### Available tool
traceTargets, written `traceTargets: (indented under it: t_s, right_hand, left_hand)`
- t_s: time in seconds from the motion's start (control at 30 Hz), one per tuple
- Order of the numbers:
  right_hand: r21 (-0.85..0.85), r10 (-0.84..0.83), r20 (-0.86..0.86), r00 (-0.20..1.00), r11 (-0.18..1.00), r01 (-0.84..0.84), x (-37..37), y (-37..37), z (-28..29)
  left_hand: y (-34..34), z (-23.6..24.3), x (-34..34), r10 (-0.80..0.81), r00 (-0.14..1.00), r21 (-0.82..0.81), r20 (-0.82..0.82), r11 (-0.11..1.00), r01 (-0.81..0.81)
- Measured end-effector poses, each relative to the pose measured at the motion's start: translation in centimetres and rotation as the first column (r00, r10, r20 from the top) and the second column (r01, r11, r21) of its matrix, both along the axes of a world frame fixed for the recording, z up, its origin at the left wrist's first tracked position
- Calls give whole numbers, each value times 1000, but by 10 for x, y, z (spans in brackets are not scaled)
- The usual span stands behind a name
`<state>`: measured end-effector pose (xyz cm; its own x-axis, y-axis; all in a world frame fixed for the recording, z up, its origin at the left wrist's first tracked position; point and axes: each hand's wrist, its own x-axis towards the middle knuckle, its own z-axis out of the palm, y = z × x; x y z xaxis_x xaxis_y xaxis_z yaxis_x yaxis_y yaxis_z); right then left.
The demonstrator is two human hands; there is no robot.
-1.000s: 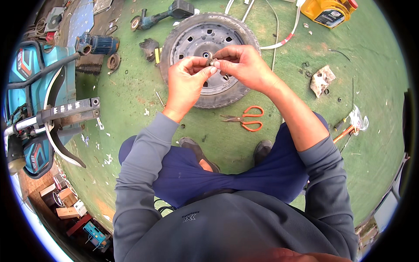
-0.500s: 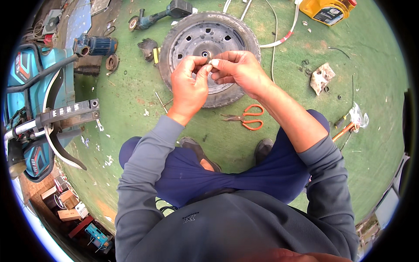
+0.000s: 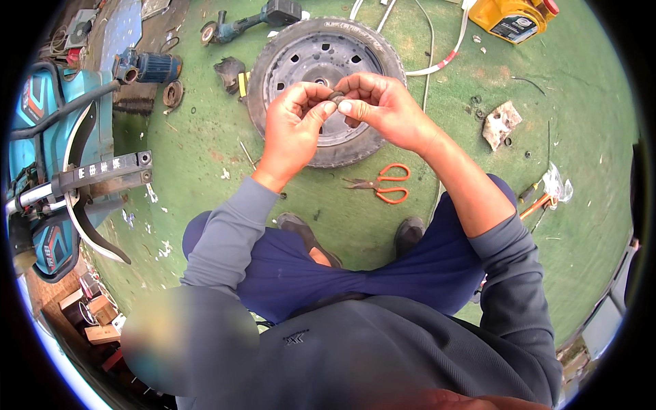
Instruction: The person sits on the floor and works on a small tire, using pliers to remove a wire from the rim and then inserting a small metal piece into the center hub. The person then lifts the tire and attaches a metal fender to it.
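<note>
Above a wheel with a black tyre (image 3: 263, 126) lying flat on the floor, my two hands meet at the fingertips. A small dark round piece (image 3: 337, 98), ring-like in outline, is pinched between them; its exact kind cannot be made out. My left hand (image 3: 292, 130) grips one side with thumb and bent fingers. From the other side my right hand (image 3: 389, 113) presses its thumb against the same piece, fingers curled behind. Scissors with orange handles (image 3: 393, 183) rest on the green floor on the near side of the wheel, blades pointing left.
An angle grinder (image 3: 249, 26) and a blue motor (image 3: 158, 68) lie beyond to the left. Teal machinery (image 3: 55, 157) stands at the far left. A yellow jug (image 3: 512, 20), a hose (image 3: 444, 65), a dirty rag (image 3: 502, 125) and several small dark rings lie to the right.
My fingers have shifted around the small piece, so more of its dark round edge shows. My right thumb has moved slightly. A blurred shape now covers the lower left.
</note>
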<state>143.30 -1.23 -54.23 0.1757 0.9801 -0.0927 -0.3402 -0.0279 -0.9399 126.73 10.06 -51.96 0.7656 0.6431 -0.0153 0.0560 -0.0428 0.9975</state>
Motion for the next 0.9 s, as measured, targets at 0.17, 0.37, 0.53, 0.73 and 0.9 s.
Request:
traceTargets:
  t_s: [0.17, 0.37, 0.53, 0.73, 0.9]
  right_hand:
    - [30, 3, 20, 1000, 1000, -3, 1, -1, 0]
    - [47, 129, -125, 984, 991, -124, 7, -3, -4]
    - [15, 131, -172, 976, 991, -130, 5, -3, 0]
    - [12, 120, -216, 969, 993, -121, 3, -1, 4]
    - [-6, 133, -295, 946, 990, -141, 2, 1, -1]
  left_hand:
    - [0, 3, 0, -17, 1000, -133, 9, 991, 18]
    - [2, 12, -3, -86, 995, -248, -55, 966, 70]
    - [3, 14, -2, -127, 988, -245, -88, 964, 102]
    - [6, 8, -1, -137, 987, -130, -88, 984, 125]
    - [-1, 15, 3, -113, 992, -147, -55, 984, 104]
